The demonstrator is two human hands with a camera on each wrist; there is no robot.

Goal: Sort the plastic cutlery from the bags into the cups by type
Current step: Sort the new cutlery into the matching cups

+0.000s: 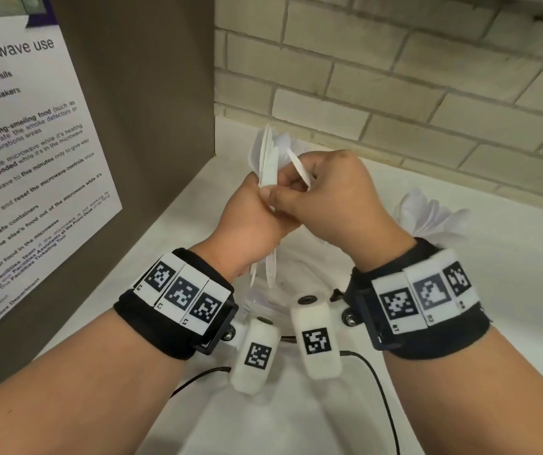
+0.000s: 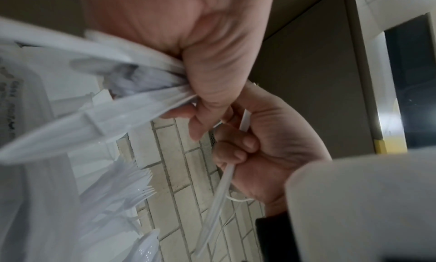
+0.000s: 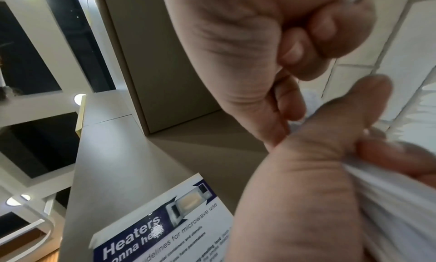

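Note:
My left hand [image 1: 253,208] grips a bundle of white plastic knives [image 1: 267,156] upright above the counter, and their lower ends stick out below my fist. Right beside it, my right hand [image 1: 336,195] pinches a single white knife [image 1: 299,169], drawn a little apart from the bundle. In the left wrist view the left hand [image 2: 212,64] clamps the bundle [image 2: 99,120], while the right hand [image 2: 264,146] holds the single piece [image 2: 223,184]. White forks [image 2: 127,187] stand bunched behind. A bunch of white cutlery [image 1: 434,218] stands to the right, its cup hidden by my wrist.
A brown cabinet side with a microwave notice [image 1: 27,142] closes off the left. A pale brick wall [image 1: 395,93] runs along the back of the white counter [image 1: 519,290]. Black cables [image 1: 378,382] trail from my wrist cameras. A printed translucent bag [image 2: 11,105] lies below.

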